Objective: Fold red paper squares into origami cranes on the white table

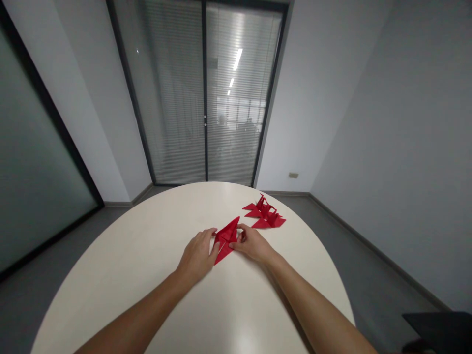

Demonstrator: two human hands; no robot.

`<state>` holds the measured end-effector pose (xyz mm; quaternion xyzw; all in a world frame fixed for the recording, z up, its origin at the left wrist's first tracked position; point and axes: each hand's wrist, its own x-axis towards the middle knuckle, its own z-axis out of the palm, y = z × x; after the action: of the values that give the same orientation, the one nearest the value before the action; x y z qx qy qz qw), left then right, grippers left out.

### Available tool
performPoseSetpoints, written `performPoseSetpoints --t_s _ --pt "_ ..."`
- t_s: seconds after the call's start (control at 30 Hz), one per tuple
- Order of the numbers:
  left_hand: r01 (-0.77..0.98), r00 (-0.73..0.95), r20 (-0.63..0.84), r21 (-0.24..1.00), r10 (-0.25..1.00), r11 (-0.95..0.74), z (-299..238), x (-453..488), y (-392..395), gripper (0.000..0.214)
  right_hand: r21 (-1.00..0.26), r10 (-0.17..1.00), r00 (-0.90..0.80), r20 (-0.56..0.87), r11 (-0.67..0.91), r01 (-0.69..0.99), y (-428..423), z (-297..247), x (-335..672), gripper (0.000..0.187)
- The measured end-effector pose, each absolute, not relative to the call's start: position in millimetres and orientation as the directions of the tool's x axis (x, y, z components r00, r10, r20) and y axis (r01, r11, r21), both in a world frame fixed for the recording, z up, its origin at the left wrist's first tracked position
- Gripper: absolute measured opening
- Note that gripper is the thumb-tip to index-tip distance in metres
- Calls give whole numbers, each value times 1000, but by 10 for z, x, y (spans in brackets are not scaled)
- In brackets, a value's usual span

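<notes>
A piece of red origami paper (227,235), folded into a long diamond with pointed ends, is between my two hands just above or on the table. My left hand (199,253) grips its left edge, with the thumb on the near side and the fingers at the far side. On the other edge, my right hand (252,244) pinches the paper between thumb and curled fingers. Two narrow flaps with a slit between them point toward me. Beyond my right hand stand several finished-looking red paper cranes (266,212), bunched close together with wings spread.
The round cream table (121,275) fills the space before me. Behind it is a glass door with blinds (177,98). A dark object, perhaps a chair (442,329), shows at the lower right. Grey walls rise on both sides.
</notes>
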<state>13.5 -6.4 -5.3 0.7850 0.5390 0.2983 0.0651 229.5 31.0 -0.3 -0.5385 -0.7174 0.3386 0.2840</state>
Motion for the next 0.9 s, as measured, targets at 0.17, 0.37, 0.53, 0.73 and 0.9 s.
performPoseSetpoints --t_s 0.17,0.37,0.53,0.73,0.9 --pt "839 228 343 406 911 -363 -67 138 -88 43 -803 974 -220 47 168 572 289 26 2259 54" --pt "816 309 354 378 883 -437 -53 112 -80 31 -845 969 -240 56 174 506 270 19 2280 61" --pt "811 372 341 333 863 -481 -37 104 -73 23 -815 943 -296 154 291 502 255 151 2374 59" --pt "811 391 315 328 865 -485 -9 109 -89 23 -557 814 -441 377 580 595 267 321 2508 23" --pt "806 409 290 329 865 -491 51 124 -111 20 -459 796 -500 340 605 650 257 340 2544 24"
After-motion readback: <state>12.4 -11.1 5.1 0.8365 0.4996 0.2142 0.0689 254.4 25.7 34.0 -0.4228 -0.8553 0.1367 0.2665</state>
